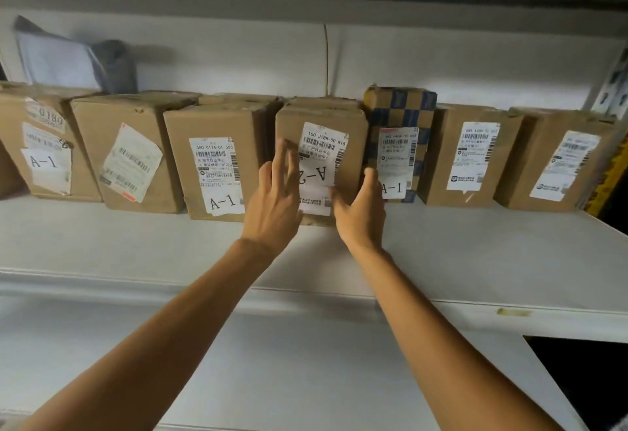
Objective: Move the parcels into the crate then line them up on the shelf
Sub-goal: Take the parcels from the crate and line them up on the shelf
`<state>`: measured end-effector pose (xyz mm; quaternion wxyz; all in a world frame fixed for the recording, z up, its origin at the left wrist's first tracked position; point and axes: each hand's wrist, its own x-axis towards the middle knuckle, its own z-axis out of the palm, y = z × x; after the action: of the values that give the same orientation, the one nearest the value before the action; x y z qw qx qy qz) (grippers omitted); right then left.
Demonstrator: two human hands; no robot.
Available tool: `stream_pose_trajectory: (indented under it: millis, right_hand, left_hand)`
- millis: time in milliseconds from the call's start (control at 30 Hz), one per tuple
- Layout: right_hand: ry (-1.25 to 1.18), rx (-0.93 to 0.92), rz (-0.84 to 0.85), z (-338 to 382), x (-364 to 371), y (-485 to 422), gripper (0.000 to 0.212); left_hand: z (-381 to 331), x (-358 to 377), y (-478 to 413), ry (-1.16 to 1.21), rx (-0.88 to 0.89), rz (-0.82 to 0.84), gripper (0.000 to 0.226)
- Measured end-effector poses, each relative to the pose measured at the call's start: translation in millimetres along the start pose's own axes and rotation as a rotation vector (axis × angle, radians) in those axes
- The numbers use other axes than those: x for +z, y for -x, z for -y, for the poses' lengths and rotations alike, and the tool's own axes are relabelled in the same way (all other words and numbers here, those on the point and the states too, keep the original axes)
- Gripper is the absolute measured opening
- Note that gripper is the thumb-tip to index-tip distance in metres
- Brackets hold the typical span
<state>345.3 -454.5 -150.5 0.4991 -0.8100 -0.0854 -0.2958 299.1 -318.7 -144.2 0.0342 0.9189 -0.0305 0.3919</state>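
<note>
Several cardboard parcels stand in a row along the back of a white shelf [136, 243]. The middle parcel [353, 124] carries a label with an upside-down "A-2". My left hand [277, 192] lies against its front left side with straight, spread fingers. My right hand [362, 209] touches its lower right front, thumb up beside its right edge, fingers relaxed. To its left stands a parcel labelled "A-1" [210, 158]. To its right is a blue-checked parcel [401, 117] with an "A-1" label. No crate is in view.
A grey plastic mailer bag [68, 56] leans against the back wall behind the left parcels. Two more parcels [475, 155] stand at the right end, close to a yellow-black post [611, 172]. The shelf's front strip lies bare before the row. A lower shelf [306, 379] shows beneath my arms.
</note>
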Motion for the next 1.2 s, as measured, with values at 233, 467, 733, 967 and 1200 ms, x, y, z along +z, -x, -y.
stream_pose_trajectory:
  millis: [233,467,733,967,1200]
  right_hand:
    - [-0.007,0.041,0.013,1,0,1,0.051]
    - [-0.002,0.151,0.335,10,-39,-7,0.045]
    - [0.096,0.207,0.487,31,-88,19,0.058]
    - [0.188,0.147,0.374,48,-157,33,0.058]
    - [0.235,0.201,0.275,31,-229,26,0.058]
  left_hand:
    - [1,-1,-2,0.027,0.017,-0.005,0.103]
    - [-6,-23,7,0.098,-0.007,0.164,0.099]
    - [-6,-75,5,0.204,0.177,0.44,0.063]
    - [-63,-99,-21,0.351,0.302,0.682,0.06]
    - [-119,-98,-49,0.385,0.465,0.674,0.044]
